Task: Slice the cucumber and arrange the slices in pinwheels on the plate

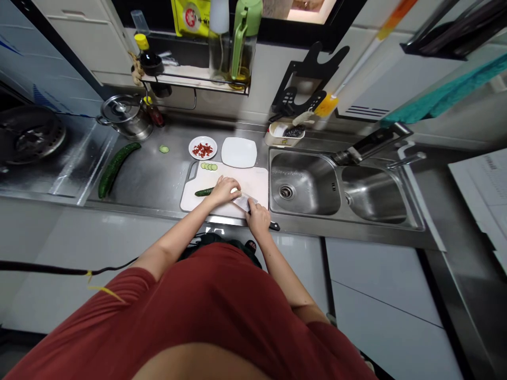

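Note:
A white cutting board (253, 177) lies on the steel counter. My left hand (224, 191) is curled over a cucumber piece (204, 192), whose dark green end sticks out to its left. My right hand (258, 217) grips a knife by its handle, and the broad blade (244, 201) reaches up toward the left fingertips. Several pale cucumber slices (209, 166) sit in a row near the board's upper left. Behind the board stand a white plate of chopped red pieces (203, 148) and a bare white square plate (238, 152).
A whole cucumber (114, 169) and a cut end piece (163, 149) lie to the left. A steel pot (127, 119) stands behind them. On the right is a double sink (304, 182). Another black handle (274, 226) shows at the counter's front edge.

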The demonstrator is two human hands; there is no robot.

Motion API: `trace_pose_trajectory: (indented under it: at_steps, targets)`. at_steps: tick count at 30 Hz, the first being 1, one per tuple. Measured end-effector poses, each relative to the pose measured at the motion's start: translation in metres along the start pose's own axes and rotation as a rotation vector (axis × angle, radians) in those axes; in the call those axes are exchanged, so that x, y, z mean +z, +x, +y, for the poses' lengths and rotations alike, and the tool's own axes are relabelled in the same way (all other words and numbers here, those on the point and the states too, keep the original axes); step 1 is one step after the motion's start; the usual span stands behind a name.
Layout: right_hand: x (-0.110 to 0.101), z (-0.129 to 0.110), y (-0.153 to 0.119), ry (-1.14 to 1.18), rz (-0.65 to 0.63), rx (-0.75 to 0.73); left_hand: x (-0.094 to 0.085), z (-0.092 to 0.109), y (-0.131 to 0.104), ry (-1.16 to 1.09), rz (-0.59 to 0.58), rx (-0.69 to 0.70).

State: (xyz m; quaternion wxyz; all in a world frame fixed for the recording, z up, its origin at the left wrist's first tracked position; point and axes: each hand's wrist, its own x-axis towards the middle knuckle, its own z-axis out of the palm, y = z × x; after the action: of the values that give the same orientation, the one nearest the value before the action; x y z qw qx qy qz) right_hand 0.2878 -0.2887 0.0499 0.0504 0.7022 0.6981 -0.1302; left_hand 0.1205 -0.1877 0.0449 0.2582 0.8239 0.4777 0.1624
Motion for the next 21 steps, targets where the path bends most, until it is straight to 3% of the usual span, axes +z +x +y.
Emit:
trace_pose_trajectory:
  at_steps: [3,5,10,13,17,21]
  targets:
    - [0.005,0.006,0.000,0.006,0.004,0.036,0.002,0.001,0.004,-0.038,0.037,-0.023]
    - [0.008,0.010,0.001,0.013,0.004,0.069,0.003,-0.003,0.007,-0.070,0.104,-0.110]
    - [0.015,0.024,0.003,0.037,-0.010,0.161,-0.001,-0.039,0.018,-0.186,0.266,-0.527]
    - [0.018,0.030,0.004,0.066,0.005,0.187,-0.006,-0.066,0.026,-0.191,0.313,-0.705]
    - [0.020,0.032,0.005,0.084,0.018,0.210,-0.010,-0.089,0.038,-0.189,0.344,-0.778]
    - [0.019,0.032,0.006,0.085,0.001,0.225,-0.010,-0.100,0.048,-0.146,0.354,-0.770]
